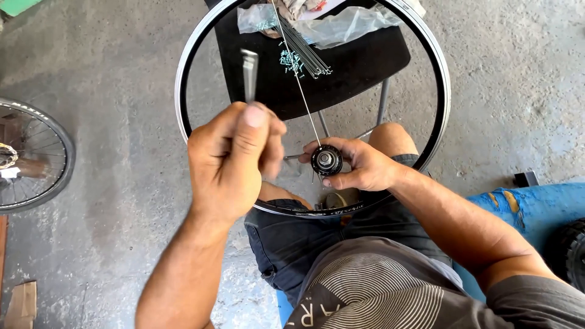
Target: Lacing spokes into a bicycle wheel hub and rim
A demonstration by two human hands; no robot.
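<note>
My right hand (359, 166) grips a black wheel hub (326, 160) inside a bare bicycle rim (183, 73) that rests against my knees. One thin spoke (298, 79) runs from the hub up toward the rim's top. My left hand (234, 159) is raised in front of the rim, closed on a slim grey metal tool (249, 74) that points upward. A bundle of loose spokes (301, 52) and small nipples (291, 61) lie on a black chair seat (359, 64) behind the rim.
A clear plastic bag (341, 24) lies on the chair. A spoked bicycle wheel (36, 155) lies on the concrete floor at the left. A blue cloth (536, 204) and a black tyre (573, 250) are at the right. Cardboard (21, 304) sits at the lower left.
</note>
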